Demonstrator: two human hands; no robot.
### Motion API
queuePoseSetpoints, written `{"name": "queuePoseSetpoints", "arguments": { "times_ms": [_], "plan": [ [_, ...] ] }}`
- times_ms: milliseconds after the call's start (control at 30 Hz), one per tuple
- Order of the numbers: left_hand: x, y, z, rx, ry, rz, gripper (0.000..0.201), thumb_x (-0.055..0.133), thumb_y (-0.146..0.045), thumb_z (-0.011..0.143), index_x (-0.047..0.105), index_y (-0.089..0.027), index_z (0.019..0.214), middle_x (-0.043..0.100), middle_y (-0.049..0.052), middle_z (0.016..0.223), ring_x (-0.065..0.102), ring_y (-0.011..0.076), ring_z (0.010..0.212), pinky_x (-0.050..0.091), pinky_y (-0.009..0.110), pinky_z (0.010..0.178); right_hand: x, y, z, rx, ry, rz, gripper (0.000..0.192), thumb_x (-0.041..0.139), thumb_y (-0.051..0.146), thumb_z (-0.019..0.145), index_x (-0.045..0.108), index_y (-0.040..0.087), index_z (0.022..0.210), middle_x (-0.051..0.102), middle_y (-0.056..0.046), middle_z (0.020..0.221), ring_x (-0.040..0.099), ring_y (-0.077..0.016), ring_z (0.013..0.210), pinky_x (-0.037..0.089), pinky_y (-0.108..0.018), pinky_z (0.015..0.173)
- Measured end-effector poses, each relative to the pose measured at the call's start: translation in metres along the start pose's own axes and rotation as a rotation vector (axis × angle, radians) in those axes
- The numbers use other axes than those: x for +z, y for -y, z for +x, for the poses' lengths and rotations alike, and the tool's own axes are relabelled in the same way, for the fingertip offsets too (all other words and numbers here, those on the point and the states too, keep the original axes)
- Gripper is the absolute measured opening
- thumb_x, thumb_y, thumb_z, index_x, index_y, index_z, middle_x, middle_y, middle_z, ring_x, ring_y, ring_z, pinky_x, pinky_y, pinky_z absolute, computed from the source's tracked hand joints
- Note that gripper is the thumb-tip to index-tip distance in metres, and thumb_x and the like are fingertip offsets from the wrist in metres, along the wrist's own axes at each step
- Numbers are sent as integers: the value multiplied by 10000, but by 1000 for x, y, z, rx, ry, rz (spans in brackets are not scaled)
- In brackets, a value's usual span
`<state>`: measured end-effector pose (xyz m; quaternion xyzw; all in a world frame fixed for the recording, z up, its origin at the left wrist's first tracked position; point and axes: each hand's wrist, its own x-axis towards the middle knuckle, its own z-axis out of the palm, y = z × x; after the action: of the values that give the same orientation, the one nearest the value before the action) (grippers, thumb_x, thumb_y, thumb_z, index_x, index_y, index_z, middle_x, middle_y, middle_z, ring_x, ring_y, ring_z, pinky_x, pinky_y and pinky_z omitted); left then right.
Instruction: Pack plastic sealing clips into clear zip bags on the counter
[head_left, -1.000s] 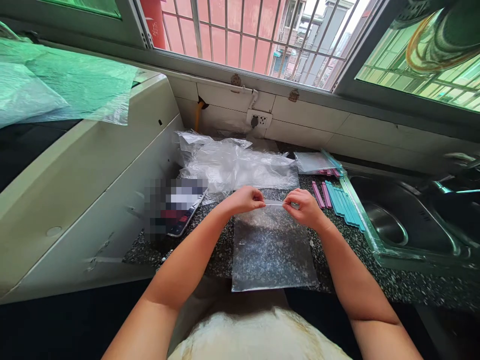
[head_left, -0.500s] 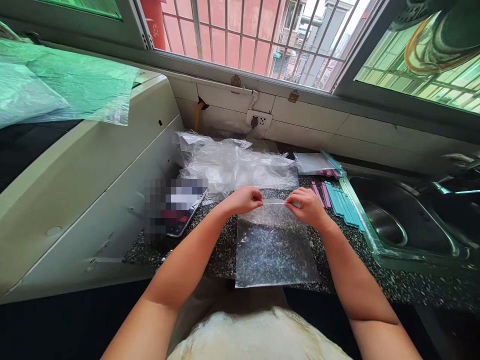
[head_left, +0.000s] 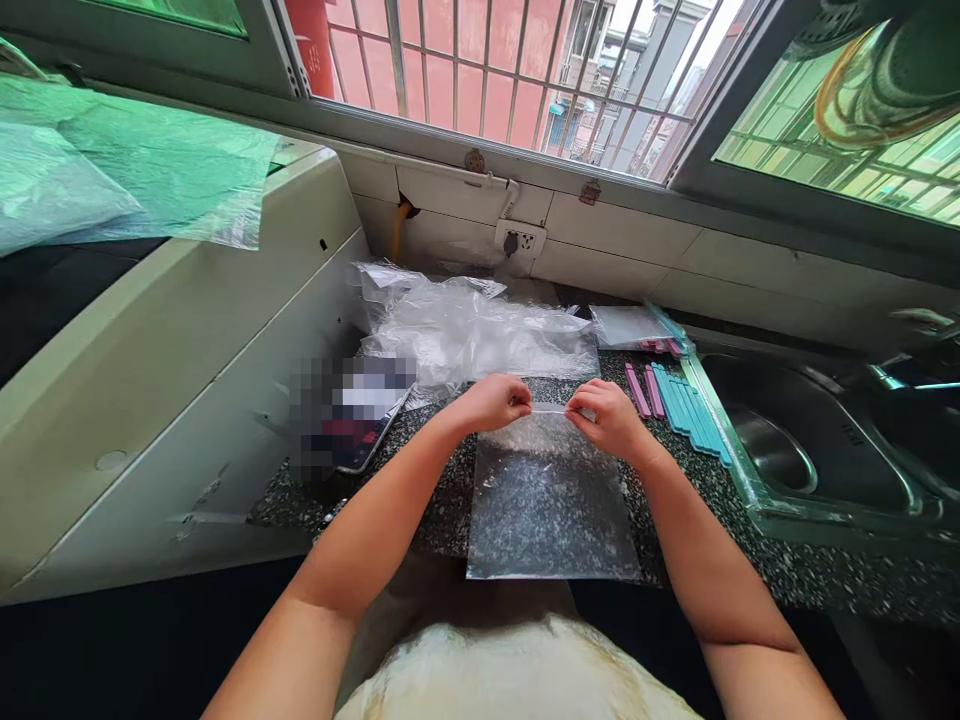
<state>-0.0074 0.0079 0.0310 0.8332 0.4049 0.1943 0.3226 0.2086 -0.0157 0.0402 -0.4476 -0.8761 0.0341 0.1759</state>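
Observation:
A clear plastic bag (head_left: pixel 555 510) lies flat on the speckled dark counter in front of me, its lower edge at the counter's front. My left hand (head_left: pixel 501 402) pinches the bag's top edge near the middle. A short way to the right, my right hand (head_left: pixel 598 412) is closed on the same edge, with a narrow strip of it showing between the fingertips. Pink clips (head_left: pixel 645 390) and teal clips (head_left: pixel 686 410), long and thin, lie just right of my right hand.
Behind my hands is a heap of crumpled clear plastic bags (head_left: pixel 480 330). A phone (head_left: pixel 375 410), partly blurred, leans at the left by a pale appliance side (head_left: pixel 225 400). A flat clear packet (head_left: pixel 630 326) lies near the sink (head_left: pixel 817 420) on the right. A wall socket (head_left: pixel 520 240) sits behind.
My hands have drawn slightly closer together along the bag's top edge. The bag stays in nearly the same place.

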Motion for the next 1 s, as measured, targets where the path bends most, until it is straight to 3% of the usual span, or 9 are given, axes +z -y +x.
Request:
{"name": "queuePoseSetpoints", "arguments": {
  "times_ms": [700,1000],
  "plan": [
    [-13,11,-2,-154,9,-222,153,542,-245,702,619,-117,733,596,18,670,498,113,620,368,237,595,-4,-8,-1,9,-65,5,102,566,208,763,577,192,662,636,-28,685,528,-179,723,338,-297,669],
    [-11,6,-2,-124,21,-190,135,529,-223,718,617,-123,740,603,30,688,507,119,633,379,239,594,-9,-7,-1,74,14,78,46,608,217,731,593,193,694,653,-31,741,542,-187,757,368,-309,699]
  ]
}}
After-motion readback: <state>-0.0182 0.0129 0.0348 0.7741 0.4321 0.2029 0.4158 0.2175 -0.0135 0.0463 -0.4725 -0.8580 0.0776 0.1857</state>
